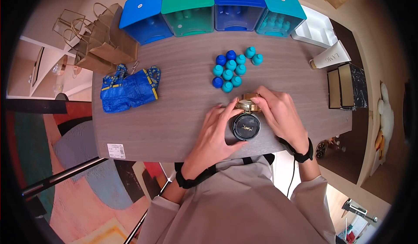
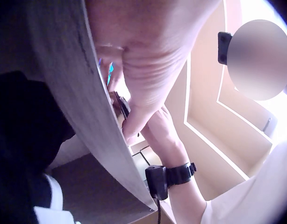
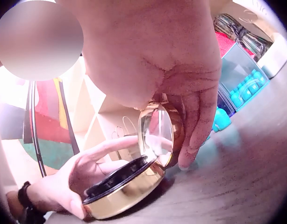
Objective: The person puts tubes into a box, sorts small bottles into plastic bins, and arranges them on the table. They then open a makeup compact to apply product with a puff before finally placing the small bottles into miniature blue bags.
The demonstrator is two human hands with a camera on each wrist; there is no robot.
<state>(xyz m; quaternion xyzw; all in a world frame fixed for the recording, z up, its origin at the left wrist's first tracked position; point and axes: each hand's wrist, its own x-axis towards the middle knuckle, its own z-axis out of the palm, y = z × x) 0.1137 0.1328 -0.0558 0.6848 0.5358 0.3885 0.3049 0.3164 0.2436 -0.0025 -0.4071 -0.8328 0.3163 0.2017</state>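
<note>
A gold cushion compact (image 1: 244,133) stands opened near the front edge of the table, its black inner cover marked with a gold monogram. My left hand (image 1: 213,133) holds the round base from the left, thumb at the near side and fingers up by the hinge. With thumb and fingers my right hand (image 1: 281,115) grips the raised gold lid (image 1: 247,103). In the right wrist view, the lid's round mirror (image 3: 157,130) faces the base's black inside. Just beyond the hands sit several small blue and teal bottle-shaped pieces (image 1: 227,74).
Four coloured bins (image 1: 188,9) line the back, some holding similar pieces. A blue bag (image 1: 129,91) lies at left before brown paper bags (image 1: 109,39). To the right are a white tube (image 1: 332,55), a white tray (image 1: 314,28) and a black box (image 1: 352,86).
</note>
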